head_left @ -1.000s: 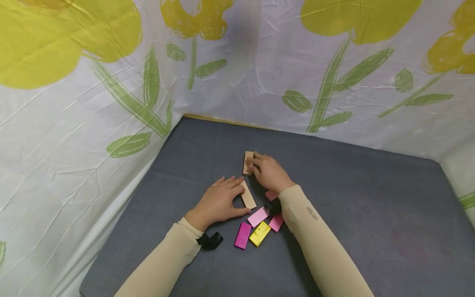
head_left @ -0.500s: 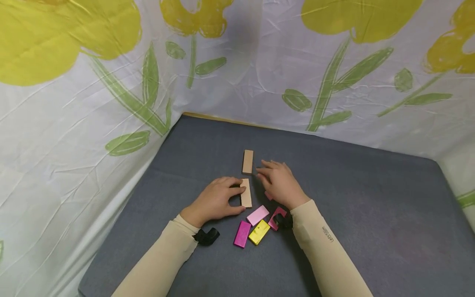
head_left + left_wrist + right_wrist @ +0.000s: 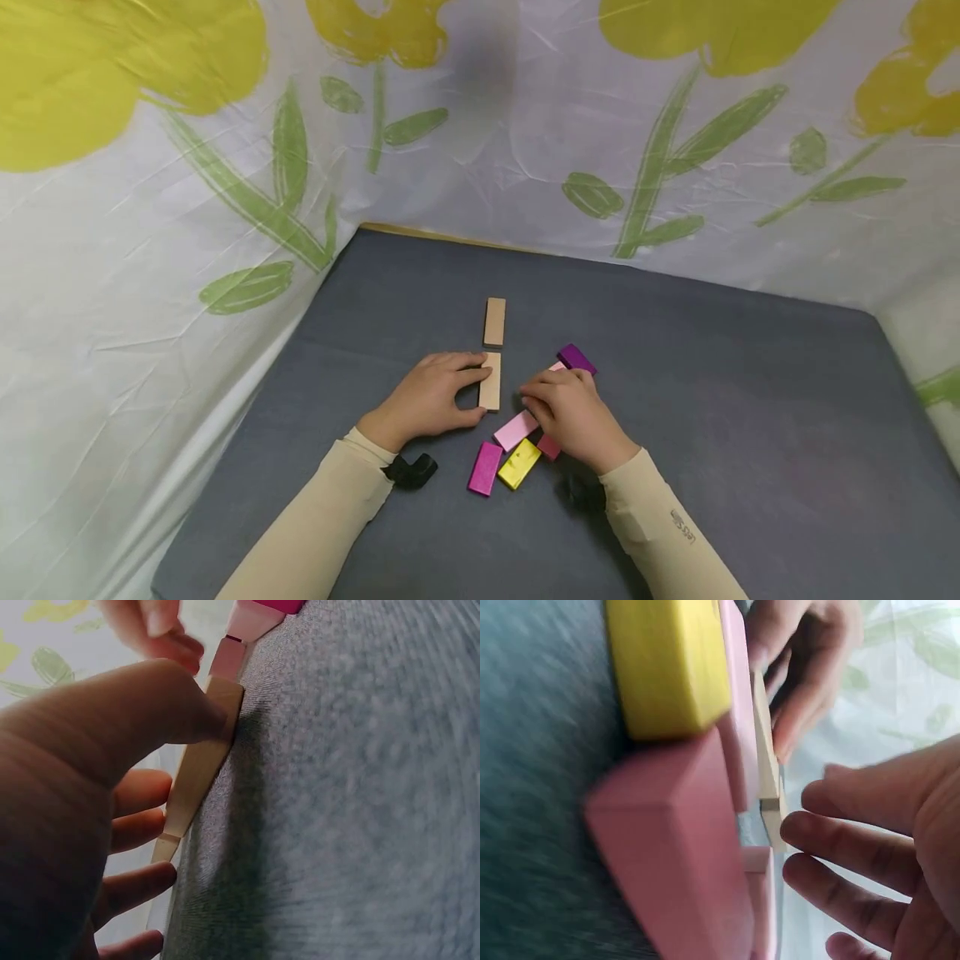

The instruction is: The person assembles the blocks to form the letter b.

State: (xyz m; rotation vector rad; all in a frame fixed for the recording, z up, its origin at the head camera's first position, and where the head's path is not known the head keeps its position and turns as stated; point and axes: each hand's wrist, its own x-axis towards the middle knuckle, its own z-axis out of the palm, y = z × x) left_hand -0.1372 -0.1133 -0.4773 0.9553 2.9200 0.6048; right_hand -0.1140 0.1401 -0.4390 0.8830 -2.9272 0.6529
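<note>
My left hand (image 3: 426,398) pinches a plain wooden block (image 3: 490,390) on the table, thumb at its near end and fingertips at its far end. In line beyond it lies a second wooden block (image 3: 494,322), with a small gap between them. My right hand (image 3: 576,414) hovers over the pile of coloured blocks, fingers loosely bent with nothing between them in the right wrist view. Beneath or beside it are a light pink block (image 3: 516,430), a darker pink block (image 3: 682,847) and another pink block (image 3: 557,366), partly covered by the hand.
A yellow block (image 3: 519,464) and a magenta block (image 3: 485,469) lie nearer me. Past my right fingers is a purple block (image 3: 577,358). The dark grey table (image 3: 750,433) meets a white flower-printed cloth (image 3: 510,167) at its back and left sides.
My right hand has left the far wooden block and come back over the coloured blocks, uncovering the purple one. The near wooden block, in my left hand, has turned into line with the far one.
</note>
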